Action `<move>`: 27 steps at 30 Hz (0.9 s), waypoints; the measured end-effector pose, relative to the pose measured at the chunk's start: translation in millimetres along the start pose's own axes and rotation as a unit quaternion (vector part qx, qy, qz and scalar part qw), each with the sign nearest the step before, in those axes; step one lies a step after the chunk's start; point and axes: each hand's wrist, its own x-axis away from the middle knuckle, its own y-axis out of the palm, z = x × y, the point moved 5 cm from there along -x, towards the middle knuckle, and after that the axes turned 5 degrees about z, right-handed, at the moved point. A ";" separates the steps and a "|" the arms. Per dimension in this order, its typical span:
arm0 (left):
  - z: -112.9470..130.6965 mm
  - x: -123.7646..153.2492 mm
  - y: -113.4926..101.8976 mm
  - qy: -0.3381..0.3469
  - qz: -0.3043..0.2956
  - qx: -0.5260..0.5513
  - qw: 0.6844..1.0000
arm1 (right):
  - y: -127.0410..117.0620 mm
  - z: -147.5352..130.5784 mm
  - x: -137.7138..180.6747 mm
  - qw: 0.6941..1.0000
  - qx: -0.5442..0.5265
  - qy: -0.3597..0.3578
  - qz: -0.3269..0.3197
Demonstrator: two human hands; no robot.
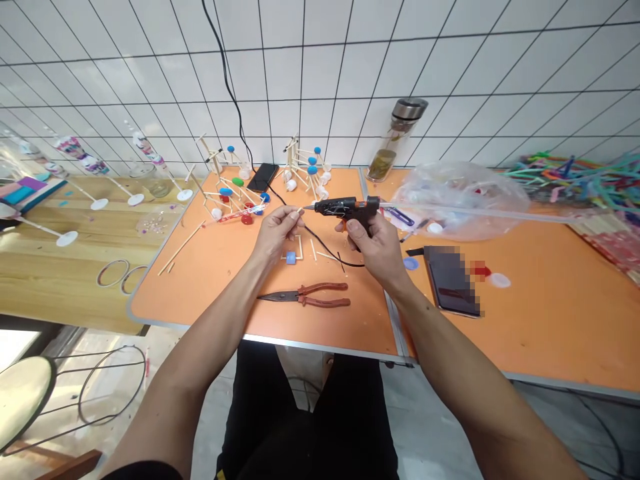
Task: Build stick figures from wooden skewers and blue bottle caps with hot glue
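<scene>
My right hand [376, 247] is closed around a black glue gun [346, 208], its nozzle pointing left. My left hand [278, 228] pinches a short wooden stick [299, 211] whose tip sits just left of the nozzle. Both hands hover above the orange table [210, 280]. Below them lie a small stick frame with a blue cap [291, 256] and loose sticks. The gun's black cord [327, 248] loops down onto the table.
Red-handled pliers [310, 294] lie near the front edge. Stick-and-cap models [235, 193] and a phone [263, 177] stand at the back. To the right are a dark phone [453, 280], a plastic bag [463, 197], a glass bottle [395, 140] and coloured straws [570, 175].
</scene>
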 end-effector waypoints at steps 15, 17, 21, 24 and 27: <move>5.2 3.6 4.9 0.006 -0.015 0.018 1.000 | 1.1 -4.0 1.7 1.000 0.024 -0.008 0.008; 5.2 3.6 5.1 0.010 -0.017 0.019 1.000 | 1.2 -4.8 1.7 1.000 0.023 -0.008 0.011; 5.7 4.4 5.7 0.002 -0.010 0.009 1.000 | 1.3 -5.7 1.8 1.000 0.021 -0.011 0.016; 7.6 5.6 7.3 -0.009 -0.005 0.007 1.000 | 1.1 -4.8 1.6 1.000 0.016 -0.014 0.016; 9.8 7.2 9.2 -0.023 0.000 0.004 1.000 | 1.4 -2.2 1.3 1.000 -0.006 -0.011 0.012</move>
